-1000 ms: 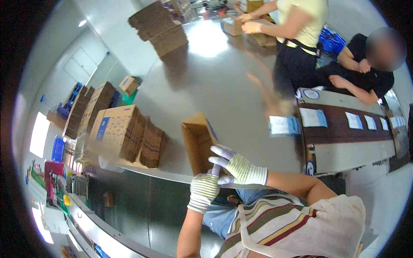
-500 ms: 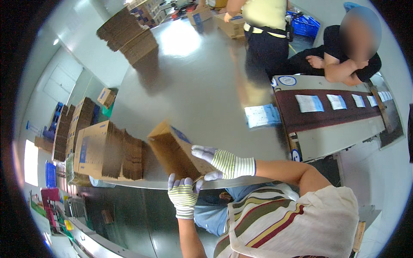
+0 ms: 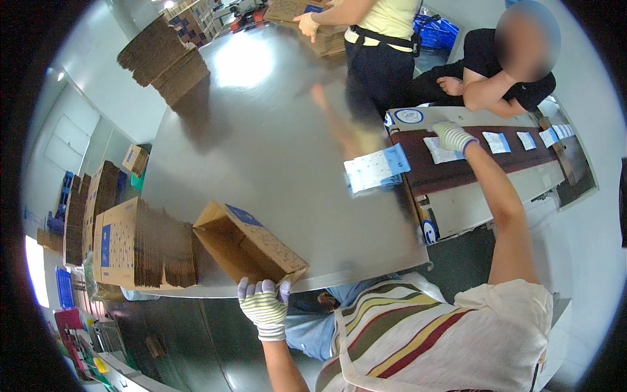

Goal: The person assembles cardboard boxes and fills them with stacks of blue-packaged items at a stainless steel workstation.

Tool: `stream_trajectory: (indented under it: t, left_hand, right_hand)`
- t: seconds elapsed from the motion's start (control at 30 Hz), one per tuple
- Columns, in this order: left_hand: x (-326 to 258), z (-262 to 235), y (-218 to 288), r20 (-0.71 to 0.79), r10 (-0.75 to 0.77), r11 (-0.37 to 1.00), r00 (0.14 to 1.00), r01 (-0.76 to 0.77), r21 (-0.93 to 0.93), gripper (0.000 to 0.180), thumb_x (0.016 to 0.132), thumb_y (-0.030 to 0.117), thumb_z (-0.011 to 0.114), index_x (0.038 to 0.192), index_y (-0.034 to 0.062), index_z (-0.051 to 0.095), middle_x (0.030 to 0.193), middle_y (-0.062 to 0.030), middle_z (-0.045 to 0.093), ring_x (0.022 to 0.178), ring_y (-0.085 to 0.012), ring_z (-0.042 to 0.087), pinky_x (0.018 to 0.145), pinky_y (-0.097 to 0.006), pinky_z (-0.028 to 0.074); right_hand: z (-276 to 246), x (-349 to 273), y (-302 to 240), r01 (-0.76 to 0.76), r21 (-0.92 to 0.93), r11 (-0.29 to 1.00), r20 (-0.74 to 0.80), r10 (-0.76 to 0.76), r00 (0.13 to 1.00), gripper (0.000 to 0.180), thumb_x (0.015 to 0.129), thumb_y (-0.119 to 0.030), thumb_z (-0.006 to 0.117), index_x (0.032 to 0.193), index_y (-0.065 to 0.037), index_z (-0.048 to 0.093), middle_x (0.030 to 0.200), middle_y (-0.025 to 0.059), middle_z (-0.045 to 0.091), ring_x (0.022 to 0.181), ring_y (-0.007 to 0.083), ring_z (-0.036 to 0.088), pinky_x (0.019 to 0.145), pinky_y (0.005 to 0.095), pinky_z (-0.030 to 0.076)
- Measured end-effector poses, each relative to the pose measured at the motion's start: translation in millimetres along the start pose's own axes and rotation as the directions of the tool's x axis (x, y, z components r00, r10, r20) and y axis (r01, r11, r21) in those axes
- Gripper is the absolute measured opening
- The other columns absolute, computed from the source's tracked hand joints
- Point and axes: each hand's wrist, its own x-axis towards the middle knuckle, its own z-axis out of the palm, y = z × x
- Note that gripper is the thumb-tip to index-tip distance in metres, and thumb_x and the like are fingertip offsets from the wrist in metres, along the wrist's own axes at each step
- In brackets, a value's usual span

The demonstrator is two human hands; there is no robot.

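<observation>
An open cardboard box (image 3: 251,245) lies tilted on its side at the near edge of the metal table, with its hollow inside showing. My left hand (image 3: 264,308), in a striped glove, has its fingers hooked over the box's near rim. My right hand (image 3: 455,136), in a matching glove, reaches over the dark conveyor belt (image 3: 418,173). Its fingers are stretched out at the upper edge of a white-and-blue packet (image 3: 443,151); no grip on it shows. A small stack of similar packets (image 3: 375,171) rests on the table beside the belt's end.
Flattened cartons (image 3: 147,245) stand at the left, with another carton stack (image 3: 163,62) farther back. More packets (image 3: 498,142) lie along the belt. One person (image 3: 375,46) stands across the table; another (image 3: 503,72) leans on the conveyor's far side.
My right hand has left the box and moved right and away to the belt. My left hand stays on the box's rim. Another packet now tops the stack. The view has shifted.
</observation>
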Motion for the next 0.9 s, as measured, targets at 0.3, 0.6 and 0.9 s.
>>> stream_trajectory:
  t: [0.3,0.6,0.9]
  left_hand:
    - [6,-5,5,0.053,-0.021,1.000,0.998,0.020,0.022,0.033,0.077,0.033,0.067,0.065,0.0101,0.047,0.060,-0.0071,0.053,0.061,-0.0272,0.053,0.088,-0.042,0.042]
    - [7,-3,2,0.002,0.001,0.999,1.000,-0.001,0.034,0.036,0.078,0.037,0.067,0.064,0.0116,0.045,0.057,-0.0048,0.048,0.057,-0.0242,0.049,0.087,-0.040,0.042]
    - [5,3,4,0.052,-0.047,0.999,0.998,0.046,0.021,0.036,0.079,0.038,0.064,0.064,0.0118,0.045,0.057,-0.0056,0.049,0.058,-0.0263,0.051,0.086,-0.041,0.043]
  right_hand:
    - [-12,48,-66,0.303,0.199,0.932,0.163,-0.336,0.928,0.060,0.067,0.002,0.067,0.125,-0.007,0.054,0.117,0.0190,0.060,0.111,0.0338,0.055,0.096,0.0373,0.043]
    - [11,107,-150,0.406,0.162,0.900,0.477,-0.431,0.766,0.088,0.068,-0.043,0.077,0.134,0.000,0.040,0.127,0.0166,0.054,0.114,0.0277,0.054,0.097,0.0373,0.042]
    - [82,-46,-222,0.607,-0.123,0.785,-0.106,-0.619,0.779,0.045,0.074,-0.039,0.064,0.108,-0.012,0.057,0.104,0.0133,0.055,0.103,0.0300,0.051,0.098,0.0452,0.035]
